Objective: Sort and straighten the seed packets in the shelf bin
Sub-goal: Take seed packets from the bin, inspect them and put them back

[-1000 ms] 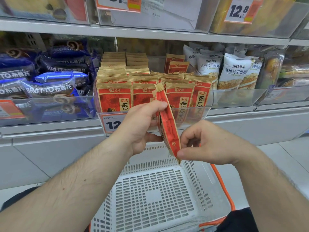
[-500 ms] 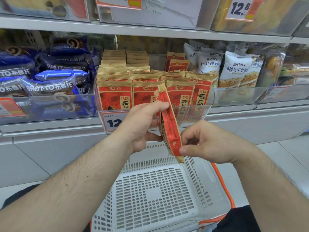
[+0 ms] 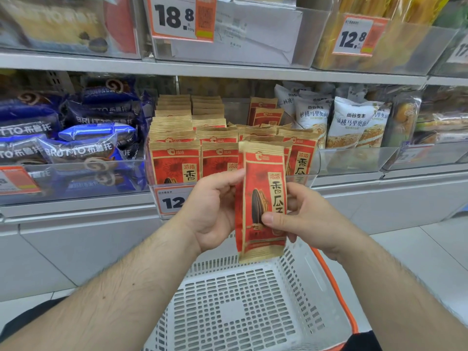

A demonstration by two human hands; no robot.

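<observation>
From the head camera I see both hands gripping one seed packet point(image 3: 262, 198) upright, face toward me — left hand point(image 3: 212, 211) on its left edge, right hand point(image 3: 304, 219) pinching with the thumb across the front. The shelf bin point(image 3: 312, 162) sits straight ahead, just beyond; long axis vertical, like the rows inside.

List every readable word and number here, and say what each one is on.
"18.8": price tag, upper shelf.
"12.8": price tag at upper right.
"12": tag on the seed bin, remainder hidden by the left hand.
"香瓜子": held seed packet.
"BRUTTO 布鲁托": blue packets.
"尚谷麦丰": white bags.
Fine print: too small.
</observation>
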